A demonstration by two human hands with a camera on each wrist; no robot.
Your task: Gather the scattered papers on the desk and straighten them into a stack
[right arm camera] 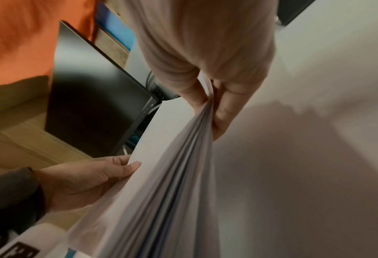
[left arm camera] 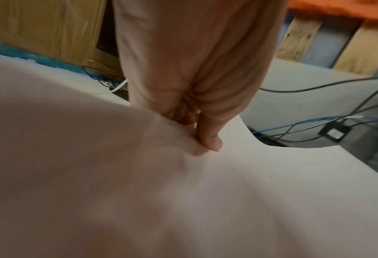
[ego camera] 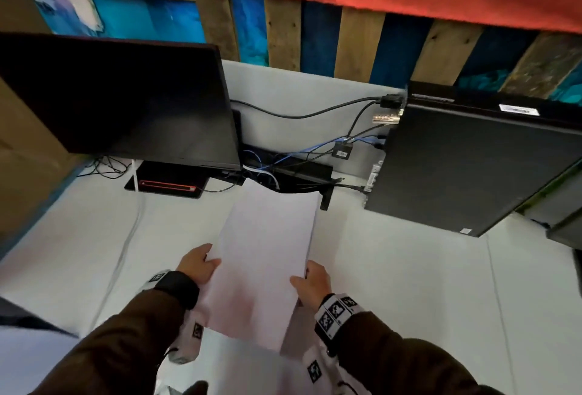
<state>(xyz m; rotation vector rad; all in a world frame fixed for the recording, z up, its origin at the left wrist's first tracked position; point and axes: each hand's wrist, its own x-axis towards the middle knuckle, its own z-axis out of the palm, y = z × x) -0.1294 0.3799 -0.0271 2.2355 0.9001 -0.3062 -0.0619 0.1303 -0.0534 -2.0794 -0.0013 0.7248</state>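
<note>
Papers (ego camera: 264,256) held between both hands above the white desk (ego camera: 409,284): left hand (ego camera: 196,265) pinches one long edge, right hand (ego camera: 313,281) clamps the opposite one (sheets fan unevenly there), probably to square the edges. Beyond the hands: dark monitor (ego camera: 126,101), cables (ego camera: 302,155); computer case (ego camera: 466,168) beyond the right hand.

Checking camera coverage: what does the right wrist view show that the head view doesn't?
Right wrist only: the sheaf of papers edge-on, its separate sheet edges fanned, pinched between thumb and fingers of the right hand.

Head only: the computer tower, the cables, and the papers' full top sheet tilted above the white desk.

Both: the left hand holding the papers' left edge, the right hand on the right edge, the dark monitor.
</note>
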